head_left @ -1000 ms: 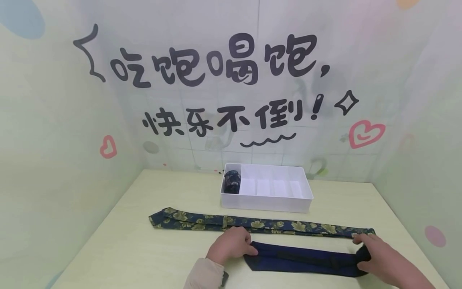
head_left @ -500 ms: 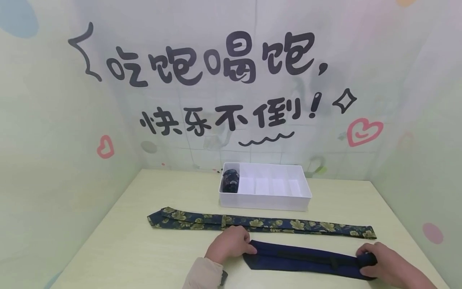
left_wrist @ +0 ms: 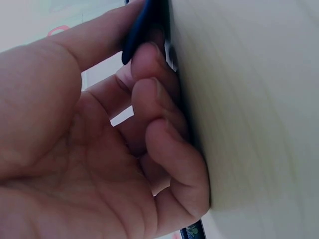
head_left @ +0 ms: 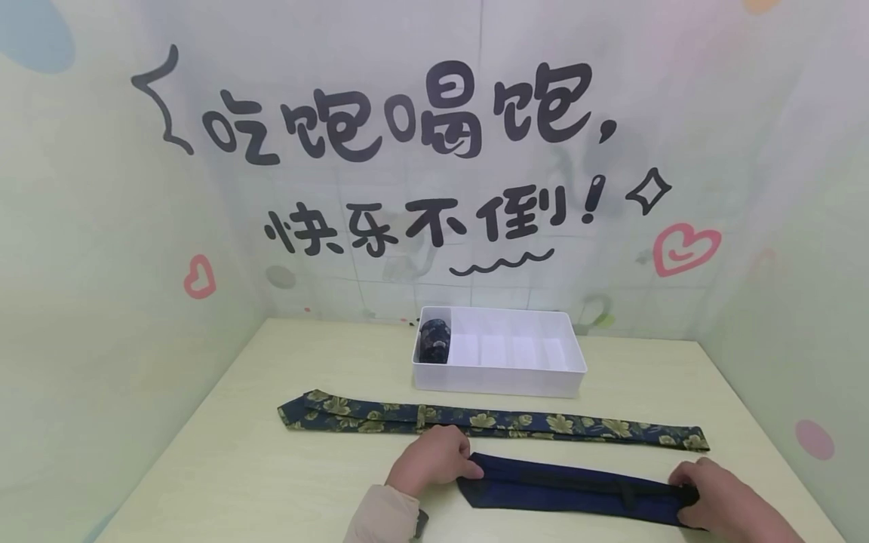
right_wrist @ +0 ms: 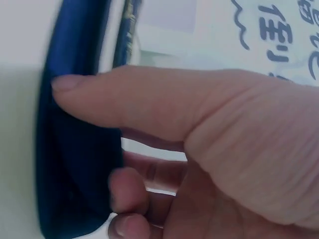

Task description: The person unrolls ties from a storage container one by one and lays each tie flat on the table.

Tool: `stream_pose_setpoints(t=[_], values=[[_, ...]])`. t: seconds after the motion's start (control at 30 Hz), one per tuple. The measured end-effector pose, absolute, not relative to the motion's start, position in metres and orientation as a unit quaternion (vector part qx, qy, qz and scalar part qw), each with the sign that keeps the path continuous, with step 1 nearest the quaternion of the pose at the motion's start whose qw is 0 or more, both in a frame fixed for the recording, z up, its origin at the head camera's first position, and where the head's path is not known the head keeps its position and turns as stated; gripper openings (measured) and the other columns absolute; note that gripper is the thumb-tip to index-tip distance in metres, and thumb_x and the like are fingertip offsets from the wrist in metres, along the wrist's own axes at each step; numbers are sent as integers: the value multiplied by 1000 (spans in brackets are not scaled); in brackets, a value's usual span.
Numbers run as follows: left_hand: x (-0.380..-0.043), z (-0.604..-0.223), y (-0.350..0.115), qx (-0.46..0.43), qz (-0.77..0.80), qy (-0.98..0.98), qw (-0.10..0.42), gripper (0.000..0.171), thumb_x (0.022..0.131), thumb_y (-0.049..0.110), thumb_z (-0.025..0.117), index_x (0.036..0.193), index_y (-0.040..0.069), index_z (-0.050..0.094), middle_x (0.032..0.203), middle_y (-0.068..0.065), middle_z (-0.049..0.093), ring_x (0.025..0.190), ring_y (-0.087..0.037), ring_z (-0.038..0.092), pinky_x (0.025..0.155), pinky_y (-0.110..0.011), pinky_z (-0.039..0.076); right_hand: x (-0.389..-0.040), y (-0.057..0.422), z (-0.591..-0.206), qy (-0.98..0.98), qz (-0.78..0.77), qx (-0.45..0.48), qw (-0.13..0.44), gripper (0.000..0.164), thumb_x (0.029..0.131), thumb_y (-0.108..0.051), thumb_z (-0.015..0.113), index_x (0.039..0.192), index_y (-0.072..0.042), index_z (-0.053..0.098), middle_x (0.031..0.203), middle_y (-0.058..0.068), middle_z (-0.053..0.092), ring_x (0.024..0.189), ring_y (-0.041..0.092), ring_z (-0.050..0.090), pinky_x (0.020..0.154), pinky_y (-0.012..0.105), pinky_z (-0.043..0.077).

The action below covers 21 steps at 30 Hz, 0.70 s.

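Observation:
A dark navy necktie [head_left: 550, 486] lies folded lengthwise on the table, its back side with a keeper loop facing up. My left hand [head_left: 429, 461] pinches its pointed left end; in the left wrist view the thumb lies over the navy fabric [left_wrist: 137, 37] and the curled fingers are beneath. At the folded right end, my right hand [head_left: 726, 499] grips the tie, thumb pressed on the cloth [right_wrist: 82, 154] and the other fingers at the far edge. Beyond it, a blue necktie with yellow-green flowers [head_left: 485, 422] lies stretched out, folded in half.
A white divided box [head_left: 498, 381] stands at the back of the pale table [head_left: 224, 467]. Its leftmost compartment holds a rolled dark patterned tie [head_left: 435, 343]. Printed curtain walls [head_left: 136, 302] enclose the table at the back and sides.
My right hand has shifted slightly right and toward me with the navy tie's right end, off the flowered tie's end, and that end now lies flatter. The left hand has stayed put.

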<state>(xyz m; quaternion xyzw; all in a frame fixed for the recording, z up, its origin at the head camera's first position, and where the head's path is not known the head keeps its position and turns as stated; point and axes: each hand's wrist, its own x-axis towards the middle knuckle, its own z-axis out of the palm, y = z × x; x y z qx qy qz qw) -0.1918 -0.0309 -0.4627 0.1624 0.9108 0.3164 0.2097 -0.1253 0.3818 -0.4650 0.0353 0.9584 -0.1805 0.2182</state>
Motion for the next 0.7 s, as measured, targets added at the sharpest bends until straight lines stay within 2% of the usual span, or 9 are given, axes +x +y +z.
stream_pose_setpoints(t=[0.1,0.27,0.37,0.57,0.7], values=[[-192,-463,-32,162,316,911,209,62,86,26,82,54,21,29,53,9,18,50,-14,17,52,-30,22,-127,378,-468,959,-178,35,216,28,82,-10,81,104,-1,66,95,9,56,89,22,60,81,47,54],[-193,-463,-33,162,318,910,211,62,86,25,82,53,21,29,53,9,18,49,-14,16,52,-30,21,-129,377,-467,961,-173,30,215,27,82,-10,81,102,0,65,94,9,57,89,22,59,82,47,54],[-193,-464,-32,165,322,908,213,62,86,25,81,53,21,29,52,9,17,49,-14,15,52,-30,21,-127,380,-465,959,-184,23,212,24,83,-8,79,102,0,66,94,6,62,90,22,62,83,45,55],[-194,-468,-31,166,319,910,206,63,85,26,82,54,22,28,53,9,17,50,-14,15,52,-30,21,-126,395,-454,955,-195,25,222,20,89,-4,70,108,1,69,103,7,70,98,31,67,83,49,55],[-194,-468,-31,165,318,911,205,63,85,26,83,54,21,28,53,9,16,50,-14,15,52,-30,21,-122,403,-448,962,-181,32,199,11,94,-13,68,100,-5,72,95,2,70,88,21,64,76,40,54]])
